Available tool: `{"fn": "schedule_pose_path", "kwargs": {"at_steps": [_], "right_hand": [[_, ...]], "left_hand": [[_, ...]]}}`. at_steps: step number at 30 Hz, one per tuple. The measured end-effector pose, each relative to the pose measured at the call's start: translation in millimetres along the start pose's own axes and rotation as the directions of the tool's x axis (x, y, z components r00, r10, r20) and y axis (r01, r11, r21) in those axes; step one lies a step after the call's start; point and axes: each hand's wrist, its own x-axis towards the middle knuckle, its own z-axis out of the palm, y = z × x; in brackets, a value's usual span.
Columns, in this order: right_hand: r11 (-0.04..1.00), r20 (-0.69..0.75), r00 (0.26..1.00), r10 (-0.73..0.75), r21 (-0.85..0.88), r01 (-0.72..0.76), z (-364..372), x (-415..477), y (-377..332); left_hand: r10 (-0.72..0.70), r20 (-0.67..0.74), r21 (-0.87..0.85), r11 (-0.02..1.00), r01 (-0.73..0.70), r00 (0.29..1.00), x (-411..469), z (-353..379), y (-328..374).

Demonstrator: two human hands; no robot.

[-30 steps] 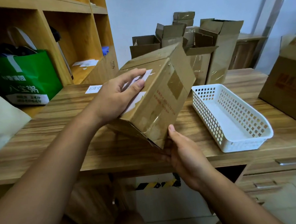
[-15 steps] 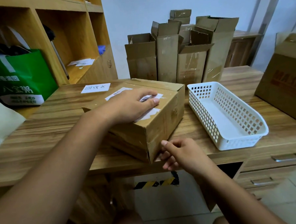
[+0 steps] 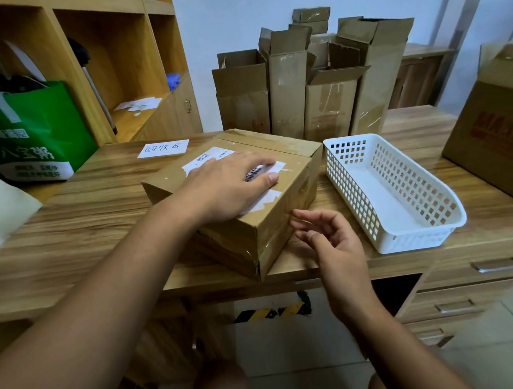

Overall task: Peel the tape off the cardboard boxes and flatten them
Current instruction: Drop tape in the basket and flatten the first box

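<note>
Two grips at work, neither clamped on anything. Nearest, right grip (image 3: 332, 244): fingers apart and loosely curled, empty, tips just beside the side face of the sealed carton (image 3: 277, 238). Left grip (image 3: 228, 190): flat, fingers straight, pressing on the carton's top over a torn white shipping label (image 3: 267, 199). Carton lying closed on the wood-grain bench (image 3: 101, 202), near corner at the front edge.

Probably best to pin the carton down hard, pick with a nail at the glossy clear tape (image 3: 262, 247) where it wrinkles round the near corner, then pull low and slowly along the seam. Expect soft, scuffed corrugated board whose paper face tears easily.

Just beside, to the right, a rigid white perforated plastic basket (image 3: 353, 195). Farther back, a handwritten paper slip (image 3: 163, 148), then tall opened boxes (image 3: 285, 88) standing upright, flaps raised.
</note>
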Motion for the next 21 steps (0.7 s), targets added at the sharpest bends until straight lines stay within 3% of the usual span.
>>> {"fn": "schedule_pose_path", "kwargs": {"at_steps": [16,21], "right_hand": [[0.999,0.001,0.999,-0.034,-0.009,0.034,2,-4,12],[0.998,-0.047,0.998,-0.038,0.057,0.041,6,-3,15]], "left_hand": [[-0.005,-0.028,0.033,0.999,0.006,1.000,0,2,0],[-0.008,-0.030,0.035,0.999,0.009,1.000,1,2,0]]}}
